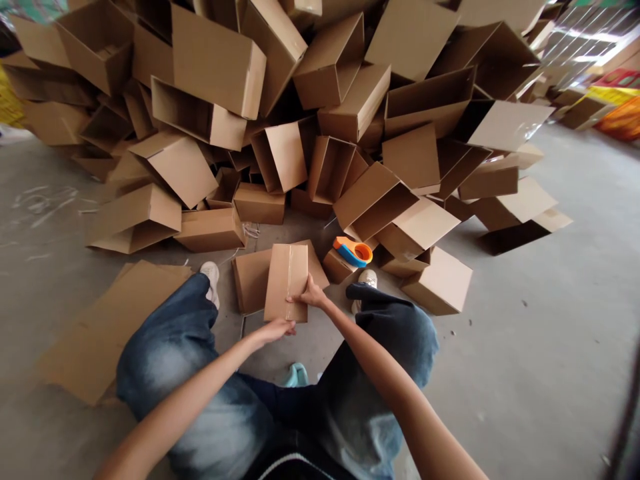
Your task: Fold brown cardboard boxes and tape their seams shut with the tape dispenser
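Between my knees is a cardboard box (279, 283), with a strip of clear tape running along the seam of its upper face. My right hand (312, 294) grips its right side, the thumb lying across the face near the seam. At the near end, my left hand (277, 329) has its fingers closed on the bottom edge; part of them is hidden. More brown cardboard (250, 280) shows behind and to the left of this box, partly covered by it. An orange and blue tape dispenser (354, 252) rests on a small box (338, 268) beyond my right hand.
A large heap of open cardboard boxes (295, 157) spreads across the far side. Flat cardboard sheets (110, 327) lie on the concrete floor (540, 347) left of my leg. A light-blue object (297, 375) shows between my legs. Yellow and orange bags (620, 110) are at the far right.
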The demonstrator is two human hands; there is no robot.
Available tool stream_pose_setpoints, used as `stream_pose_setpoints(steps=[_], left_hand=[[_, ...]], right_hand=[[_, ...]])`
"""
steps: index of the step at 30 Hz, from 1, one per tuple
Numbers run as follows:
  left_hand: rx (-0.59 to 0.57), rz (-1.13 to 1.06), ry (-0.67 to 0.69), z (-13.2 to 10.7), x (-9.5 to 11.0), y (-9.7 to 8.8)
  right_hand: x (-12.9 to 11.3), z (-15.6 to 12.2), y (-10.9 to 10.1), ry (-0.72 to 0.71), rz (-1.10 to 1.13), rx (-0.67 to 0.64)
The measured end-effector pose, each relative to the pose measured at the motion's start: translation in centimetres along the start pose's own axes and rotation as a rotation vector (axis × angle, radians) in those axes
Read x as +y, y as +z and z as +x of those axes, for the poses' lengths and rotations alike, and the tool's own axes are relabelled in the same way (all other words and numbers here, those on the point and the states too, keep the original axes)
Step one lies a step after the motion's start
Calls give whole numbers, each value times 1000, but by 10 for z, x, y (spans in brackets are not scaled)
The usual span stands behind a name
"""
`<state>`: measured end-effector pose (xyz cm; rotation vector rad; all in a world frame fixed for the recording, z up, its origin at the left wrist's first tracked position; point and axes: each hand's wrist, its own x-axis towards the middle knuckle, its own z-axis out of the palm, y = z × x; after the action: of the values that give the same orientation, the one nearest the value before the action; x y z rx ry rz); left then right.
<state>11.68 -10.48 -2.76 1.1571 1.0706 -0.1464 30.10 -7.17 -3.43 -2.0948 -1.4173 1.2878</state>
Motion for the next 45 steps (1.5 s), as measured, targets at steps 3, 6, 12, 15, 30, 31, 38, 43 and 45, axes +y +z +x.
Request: stream_pose_setpoints(steps=[3, 6, 12, 15, 30, 31, 38, 43, 45], left_hand=[[121, -396, -69, 0, -8, 13], [228, -692, -159, 0, -12, 17], [247, -890, -264, 9, -5, 14], [308, -825, -225, 14, -9, 18], [285, -988, -118, 33, -29, 22], [288, -981, -124, 33, -29, 23], [297, -845, -184, 29, -23, 19], [277, -892, -138, 29, -21, 19], [280, -928, -124, 28, -21, 19]], right_hand=[[-3, -1, -1, 20, 13, -11], [-5, -2, -2, 31, 23, -12], [-4, 0, -2, 24, 55, -29], [-4, 1, -2, 41, 72, -26], [-4, 3, -2, 83, 131, -64], [-4, 2, -2, 88, 135, -64], [-1, 6, 0, 91, 165, -63], [2, 11, 2, 100, 185, -62], [3, 13, 2, 99, 187, -65]])
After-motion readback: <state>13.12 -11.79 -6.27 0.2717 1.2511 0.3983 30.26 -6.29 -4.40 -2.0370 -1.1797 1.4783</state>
